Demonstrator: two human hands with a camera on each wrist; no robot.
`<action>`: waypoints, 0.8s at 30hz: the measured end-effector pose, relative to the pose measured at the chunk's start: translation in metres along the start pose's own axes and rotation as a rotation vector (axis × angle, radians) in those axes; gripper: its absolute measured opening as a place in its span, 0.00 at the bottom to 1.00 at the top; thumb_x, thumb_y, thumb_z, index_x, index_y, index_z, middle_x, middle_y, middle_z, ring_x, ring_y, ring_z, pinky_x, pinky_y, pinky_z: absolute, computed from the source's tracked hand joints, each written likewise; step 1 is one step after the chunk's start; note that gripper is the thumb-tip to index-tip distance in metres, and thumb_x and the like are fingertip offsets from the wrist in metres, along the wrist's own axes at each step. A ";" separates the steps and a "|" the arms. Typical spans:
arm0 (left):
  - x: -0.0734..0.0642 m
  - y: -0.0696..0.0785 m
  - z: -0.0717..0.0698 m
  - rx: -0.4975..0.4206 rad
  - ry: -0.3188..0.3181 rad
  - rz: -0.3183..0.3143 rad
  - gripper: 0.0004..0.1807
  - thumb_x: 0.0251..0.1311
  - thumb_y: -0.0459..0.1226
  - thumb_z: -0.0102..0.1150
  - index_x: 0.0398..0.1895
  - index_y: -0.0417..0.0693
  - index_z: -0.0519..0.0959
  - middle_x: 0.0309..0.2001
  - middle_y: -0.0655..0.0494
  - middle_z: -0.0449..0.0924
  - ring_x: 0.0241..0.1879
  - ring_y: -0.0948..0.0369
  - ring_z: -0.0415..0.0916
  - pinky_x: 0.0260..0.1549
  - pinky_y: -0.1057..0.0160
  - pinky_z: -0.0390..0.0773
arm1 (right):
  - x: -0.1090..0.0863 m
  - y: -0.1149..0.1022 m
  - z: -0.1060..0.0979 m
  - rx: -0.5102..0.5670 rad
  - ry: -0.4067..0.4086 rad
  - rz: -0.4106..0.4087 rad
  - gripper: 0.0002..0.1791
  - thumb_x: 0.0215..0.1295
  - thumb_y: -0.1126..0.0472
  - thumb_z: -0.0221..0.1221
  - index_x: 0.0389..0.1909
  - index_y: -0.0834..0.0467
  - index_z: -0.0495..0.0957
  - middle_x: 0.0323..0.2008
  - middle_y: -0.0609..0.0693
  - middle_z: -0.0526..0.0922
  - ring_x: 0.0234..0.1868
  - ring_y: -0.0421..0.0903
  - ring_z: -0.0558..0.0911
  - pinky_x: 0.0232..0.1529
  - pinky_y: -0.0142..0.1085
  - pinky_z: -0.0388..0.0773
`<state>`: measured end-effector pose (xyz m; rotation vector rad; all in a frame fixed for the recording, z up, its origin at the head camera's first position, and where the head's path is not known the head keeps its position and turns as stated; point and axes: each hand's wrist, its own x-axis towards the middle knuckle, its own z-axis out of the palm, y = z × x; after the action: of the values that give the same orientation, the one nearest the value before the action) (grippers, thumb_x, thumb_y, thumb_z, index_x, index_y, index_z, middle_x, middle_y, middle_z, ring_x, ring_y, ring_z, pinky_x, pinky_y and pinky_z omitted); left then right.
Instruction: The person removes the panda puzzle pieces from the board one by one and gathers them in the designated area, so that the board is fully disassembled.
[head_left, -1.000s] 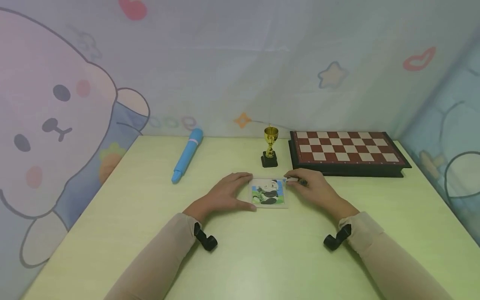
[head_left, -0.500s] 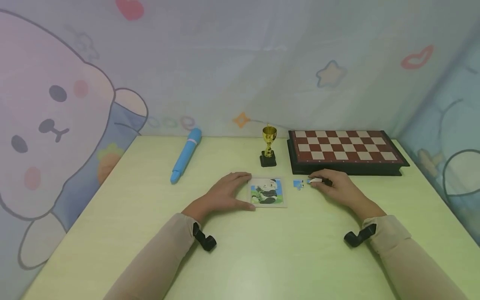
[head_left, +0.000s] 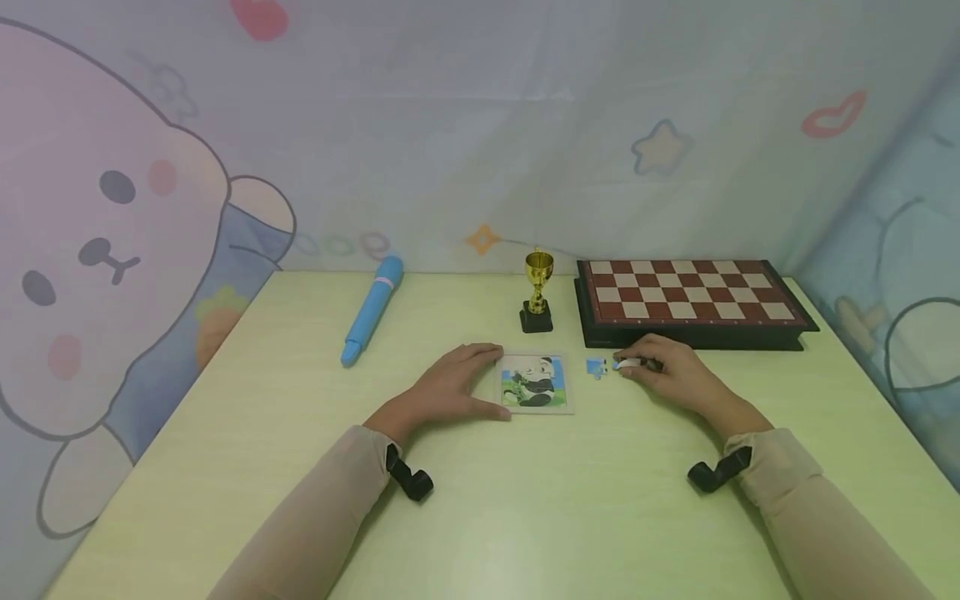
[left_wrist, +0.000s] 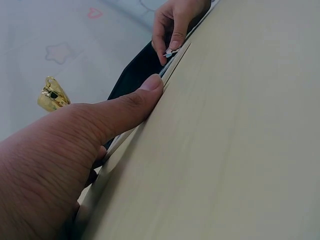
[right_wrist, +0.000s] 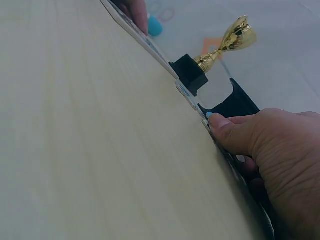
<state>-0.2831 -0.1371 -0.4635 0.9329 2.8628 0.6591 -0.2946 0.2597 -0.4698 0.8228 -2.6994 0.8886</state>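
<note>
A square panda jigsaw puzzle [head_left: 534, 383] in a pale frame lies flat on the table in the head view. My left hand [head_left: 453, 387] rests at its left side, fingers at the upper left corner and thumb at the lower left, all fairly straight. Just right of the frame lies a loose blue jigsaw piece [head_left: 596, 367]. Beyond it my right hand [head_left: 675, 375] pinches a white and blue jigsaw piece [head_left: 627, 363] between thumb and fingertips, low over the table; whether the piece touches the table I cannot tell. Its far end is hidden by the fingers.
A gold trophy cup [head_left: 537, 292] on a black base stands behind the puzzle. A chessboard box [head_left: 693, 304] lies at the back right, close behind my right hand. A blue microphone-like stick [head_left: 372, 311] lies at the back left. A printed cloth [head_left: 420, 142] hangs behind the table.
My right hand has moved right from the puzzle's upper right corner, still pinching a piece, and stays there since half a second ago. The loose blue piece has come into view. My left hand keeps its place.
</note>
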 end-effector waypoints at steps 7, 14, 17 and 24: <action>0.001 -0.001 -0.001 0.018 -0.002 -0.001 0.62 0.43 0.80 0.56 0.79 0.56 0.60 0.76 0.62 0.57 0.76 0.58 0.52 0.73 0.52 0.54 | 0.001 -0.003 -0.002 0.007 -0.006 -0.002 0.12 0.67 0.56 0.66 0.50 0.53 0.87 0.44 0.46 0.81 0.36 0.43 0.74 0.36 0.38 0.72; -0.002 0.002 0.000 -0.001 -0.015 -0.024 0.61 0.44 0.77 0.60 0.78 0.56 0.60 0.76 0.62 0.57 0.75 0.58 0.53 0.72 0.51 0.55 | 0.000 -0.005 -0.001 0.021 -0.022 -0.002 0.13 0.68 0.57 0.66 0.50 0.55 0.87 0.45 0.48 0.82 0.40 0.45 0.77 0.37 0.41 0.74; -0.003 0.002 0.000 0.000 -0.015 -0.023 0.61 0.44 0.77 0.60 0.78 0.56 0.60 0.76 0.62 0.57 0.75 0.58 0.53 0.72 0.52 0.55 | 0.000 -0.006 -0.001 0.014 -0.028 0.003 0.13 0.68 0.57 0.65 0.51 0.55 0.87 0.45 0.49 0.82 0.40 0.46 0.77 0.38 0.42 0.73; -0.002 0.002 -0.001 0.005 -0.005 -0.015 0.61 0.44 0.78 0.58 0.78 0.56 0.60 0.76 0.62 0.57 0.75 0.58 0.53 0.72 0.52 0.55 | 0.001 -0.006 -0.002 -0.022 -0.039 0.006 0.15 0.68 0.56 0.65 0.52 0.55 0.86 0.46 0.51 0.81 0.43 0.48 0.78 0.39 0.44 0.74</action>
<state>-0.2804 -0.1372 -0.4618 0.9107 2.8662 0.6475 -0.2925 0.2568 -0.4646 0.8368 -2.7418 0.8515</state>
